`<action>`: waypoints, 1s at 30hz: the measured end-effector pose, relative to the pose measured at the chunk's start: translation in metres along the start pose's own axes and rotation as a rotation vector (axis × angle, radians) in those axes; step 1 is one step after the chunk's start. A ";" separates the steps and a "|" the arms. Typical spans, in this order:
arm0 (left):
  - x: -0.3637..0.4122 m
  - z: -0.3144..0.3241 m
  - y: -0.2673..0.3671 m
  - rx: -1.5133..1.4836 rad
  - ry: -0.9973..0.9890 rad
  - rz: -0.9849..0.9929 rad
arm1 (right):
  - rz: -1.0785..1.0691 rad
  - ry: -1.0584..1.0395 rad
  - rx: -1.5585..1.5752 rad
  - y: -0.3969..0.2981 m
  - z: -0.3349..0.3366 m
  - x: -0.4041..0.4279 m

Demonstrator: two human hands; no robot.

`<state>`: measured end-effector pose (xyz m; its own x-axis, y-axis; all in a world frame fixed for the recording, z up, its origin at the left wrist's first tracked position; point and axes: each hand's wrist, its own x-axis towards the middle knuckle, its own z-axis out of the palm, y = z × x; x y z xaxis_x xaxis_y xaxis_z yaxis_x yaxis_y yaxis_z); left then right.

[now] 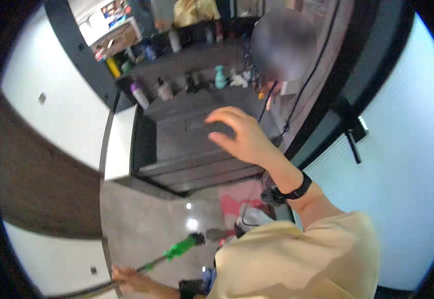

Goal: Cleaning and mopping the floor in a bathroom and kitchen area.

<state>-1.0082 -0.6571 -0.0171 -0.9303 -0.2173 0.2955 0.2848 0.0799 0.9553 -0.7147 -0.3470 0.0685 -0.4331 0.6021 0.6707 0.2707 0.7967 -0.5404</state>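
Observation:
In the head view, my left hand is wrapped around a long pole at the lower left. A bright green fitting covers part of the pole, which ends in a dark, blurred tip above the grey floor. My right hand is raised near the middle of the view, its thumb and fingers apart and nothing between them. Behind it lies a dark grey surface. A black band circles my right wrist, and a beige sleeve covers my upper arm.
Several bottles, including a teal one and a purple-topped one, line the dark surface's far side. A dark cord hangs at right, beside a ribbed translucent door panel with a black handle. A whitish bag lies near a red-patterned area.

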 end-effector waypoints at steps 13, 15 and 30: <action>0.089 -0.062 -0.033 0.452 0.028 0.561 | 0.249 0.078 -1.257 0.103 -0.092 0.124; 0.101 -0.065 -0.043 -0.226 -0.072 -0.064 | 0.662 -0.262 -1.563 0.111 -0.134 0.135; 0.131 -0.102 -0.025 -0.294 0.161 0.001 | 0.243 -0.463 -0.148 0.110 0.036 0.090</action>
<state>-1.1135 -0.7870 -0.0008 -0.8881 -0.3701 0.2726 0.3622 -0.1985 0.9107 -0.7547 -0.2073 0.0518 -0.6676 0.7102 0.2235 0.5140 0.6568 -0.5518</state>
